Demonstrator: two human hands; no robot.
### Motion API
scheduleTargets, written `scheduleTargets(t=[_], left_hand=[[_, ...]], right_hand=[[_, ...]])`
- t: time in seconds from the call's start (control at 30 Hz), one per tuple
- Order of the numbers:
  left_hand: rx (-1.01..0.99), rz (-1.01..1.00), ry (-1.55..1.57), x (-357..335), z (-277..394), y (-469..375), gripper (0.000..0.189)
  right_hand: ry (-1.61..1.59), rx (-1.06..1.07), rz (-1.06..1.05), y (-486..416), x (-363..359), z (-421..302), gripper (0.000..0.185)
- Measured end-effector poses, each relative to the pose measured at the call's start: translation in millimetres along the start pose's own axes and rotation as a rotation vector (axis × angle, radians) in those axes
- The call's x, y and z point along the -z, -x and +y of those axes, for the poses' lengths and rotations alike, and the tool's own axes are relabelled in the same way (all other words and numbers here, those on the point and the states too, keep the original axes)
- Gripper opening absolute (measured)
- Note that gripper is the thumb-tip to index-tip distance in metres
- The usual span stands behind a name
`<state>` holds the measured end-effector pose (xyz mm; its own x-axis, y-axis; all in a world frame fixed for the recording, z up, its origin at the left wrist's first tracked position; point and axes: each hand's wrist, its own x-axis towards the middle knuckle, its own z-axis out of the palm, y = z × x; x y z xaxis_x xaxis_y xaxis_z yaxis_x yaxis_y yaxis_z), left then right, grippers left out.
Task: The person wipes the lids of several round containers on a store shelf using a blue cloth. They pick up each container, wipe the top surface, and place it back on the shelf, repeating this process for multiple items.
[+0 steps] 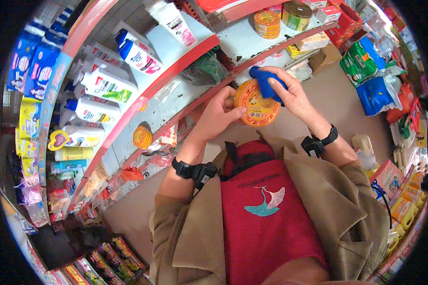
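Note:
My left hand (223,112) holds a round, flat orange tin (255,107) by its left edge, with the thumb on its printed face. The tin bears writing and a spiral picture. In my right hand (289,89) is a bunched blue cloth (267,83), which lies against the upper right part of the tin's face. Both hands are in front of my chest, near a shelf edge. Similar orange round tins stand stacked on the upper shelf (267,25), and another stack (142,137) is on the shelf at the left.
Shelves with red edges (153,85) curve along the left and top, holding shampoo bottles (108,85) and a green tin (296,16). Packaged goods (374,92) line the right side. Boxed items (117,256) stand at the lower left. A dark plastic bag (205,71) lies on the shelf beyond my left hand.

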<state>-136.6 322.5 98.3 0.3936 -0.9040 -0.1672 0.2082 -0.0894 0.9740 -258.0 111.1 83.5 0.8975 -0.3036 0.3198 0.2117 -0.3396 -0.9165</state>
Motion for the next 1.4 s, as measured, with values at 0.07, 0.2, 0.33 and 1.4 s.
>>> scheduleTargets(t=[0.07,0.2,0.33,1.4], left_hand=[[0.014,-0.009,-0.043,0,0,-2,0.028],[0.12,0.018,0.008,-4,1,-9,0.028],[0.063,0.074,0.074,-16,1,-22,0.025],[0.12,0.027,-0.017,-77,11,-79,0.04]], right_hand=[[-0.085,-0.032,-0.045,2,5,1,0.034],[-0.159,-0.12,-0.12,6,21,3,0.037],[-0.246,-0.208,0.003,13,26,16,0.039],[-0.198,-0.227,0.094,56,105,38,0.056]])
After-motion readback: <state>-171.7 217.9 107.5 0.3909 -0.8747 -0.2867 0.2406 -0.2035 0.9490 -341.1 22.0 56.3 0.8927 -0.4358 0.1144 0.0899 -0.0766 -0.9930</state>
